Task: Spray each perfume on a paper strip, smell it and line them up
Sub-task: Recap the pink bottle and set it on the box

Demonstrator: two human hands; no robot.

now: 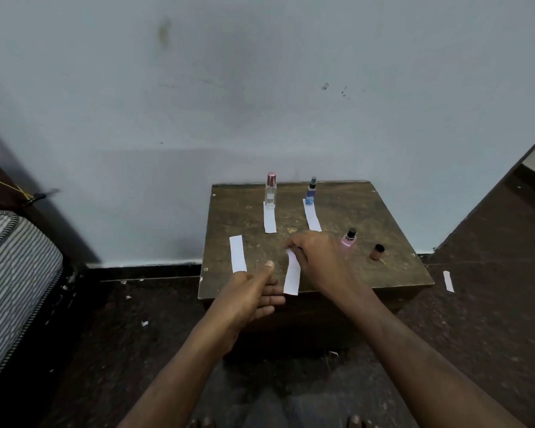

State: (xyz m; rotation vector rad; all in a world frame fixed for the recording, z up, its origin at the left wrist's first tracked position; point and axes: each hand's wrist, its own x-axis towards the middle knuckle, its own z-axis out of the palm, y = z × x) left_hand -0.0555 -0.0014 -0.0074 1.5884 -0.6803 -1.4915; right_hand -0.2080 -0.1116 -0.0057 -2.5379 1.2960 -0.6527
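Paper strip | centre frame, long axis near-vertical | top end pinched by right hand | left hand spread, beside lower end

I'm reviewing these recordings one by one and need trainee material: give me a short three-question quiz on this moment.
1. True or false: the right hand pinches a paper strip.
2. How many bottles stand on the wooden box?
3. Which bottle stands on the end of a strip: A) the clear bottle with pink cap, B) the pink bottle, C) the small brown bottle?

Key: 1 true. 2 four, counting the blue bottle. 3 A. The left hand is open and holds nothing.
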